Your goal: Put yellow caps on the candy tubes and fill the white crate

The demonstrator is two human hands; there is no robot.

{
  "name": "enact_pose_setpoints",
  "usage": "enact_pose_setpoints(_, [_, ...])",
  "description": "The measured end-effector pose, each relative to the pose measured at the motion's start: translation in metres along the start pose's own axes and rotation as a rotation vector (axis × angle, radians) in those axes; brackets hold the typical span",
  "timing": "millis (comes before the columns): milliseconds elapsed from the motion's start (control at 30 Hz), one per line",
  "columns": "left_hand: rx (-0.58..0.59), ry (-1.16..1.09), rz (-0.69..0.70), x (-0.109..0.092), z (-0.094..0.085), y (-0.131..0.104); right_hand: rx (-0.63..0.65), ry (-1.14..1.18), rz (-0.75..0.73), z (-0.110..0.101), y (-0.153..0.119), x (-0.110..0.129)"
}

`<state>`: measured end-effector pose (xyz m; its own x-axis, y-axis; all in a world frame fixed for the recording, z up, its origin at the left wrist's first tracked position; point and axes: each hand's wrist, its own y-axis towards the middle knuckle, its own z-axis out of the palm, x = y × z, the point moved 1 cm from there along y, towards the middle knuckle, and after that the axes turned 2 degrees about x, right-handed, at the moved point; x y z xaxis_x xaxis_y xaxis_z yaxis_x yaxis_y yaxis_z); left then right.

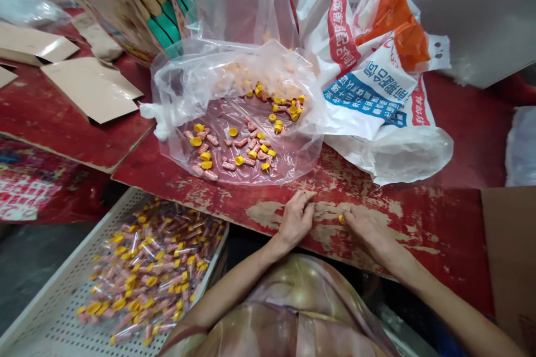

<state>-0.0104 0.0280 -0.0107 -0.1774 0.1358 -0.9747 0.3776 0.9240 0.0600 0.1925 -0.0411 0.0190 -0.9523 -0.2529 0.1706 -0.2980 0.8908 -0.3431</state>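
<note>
My right hand (pixel 370 235) pinches a small yellow cap (pixel 341 218) just above the worn red tabletop. To its left, my left hand (pixel 296 218) is closed at the table edge; its curled fingers hide whatever they may hold. Beyond both hands lies a clear plastic bag (pixel 288 170), spread open. Inside it are loose yellow caps (pixel 278 126) and small pink-and-white wrapped pieces (pixel 240 143).
Below the table at left, a white perforated crate (pixel 50 295) holds many yellow-capped clear tubes (pixel 146 268). A printed white sack (pixel 368 89) lies at back right. Boxes with green-and-tan contents (pixel 161 17) stand at back left near flat cardboard pieces (pixel 92 86).
</note>
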Motion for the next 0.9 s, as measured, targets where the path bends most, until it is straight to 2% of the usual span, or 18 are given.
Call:
enact_pose_setpoints(167, [-0.057, -0.058, 0.027, 0.01, -0.003, -0.004, 0.082, -0.193, 0.009, 0.002, 0.006, 0.002])
enact_pose_setpoints(267, [-0.078, -0.063, 0.076, 0.012, 0.0, -0.005, 0.137, -0.243, -0.034, -0.002, 0.007, 0.003])
enact_pose_setpoints(400, [-0.082, -0.075, 0.056, 0.014, 0.001, -0.003, 0.198, -0.307, -0.017, -0.007, 0.008, 0.008])
enact_pose_setpoints(467, [-0.074, -0.08, 0.05, 0.014, 0.0, -0.003, 0.2, -0.314, 0.008, -0.008, 0.01, 0.009])
enact_pose_setpoints(533, [-0.068, -0.086, 0.049, 0.014, -0.001, -0.002, 0.147, -0.267, 0.059, -0.009, 0.014, 0.008])
enact_pose_setpoints(600, [-0.065, -0.098, 0.044, 0.013, -0.001, -0.003, 0.074, -0.087, 0.097, -0.014, 0.019, 0.006])
enact_pose_setpoints(700, [-0.051, -0.135, 0.028, 0.012, -0.004, -0.005, -0.007, 0.453, 0.183, -0.021, 0.027, 0.01])
enact_pose_setpoints(800, [-0.003, -0.202, -0.004, 0.009, -0.008, -0.009, 0.039, 1.09, 0.339, -0.019, 0.036, 0.025])
enact_pose_setpoints(900, [0.059, -0.3, -0.044, 0.004, -0.013, -0.014, 0.081, 1.561, 0.406, -0.012, 0.044, 0.043])
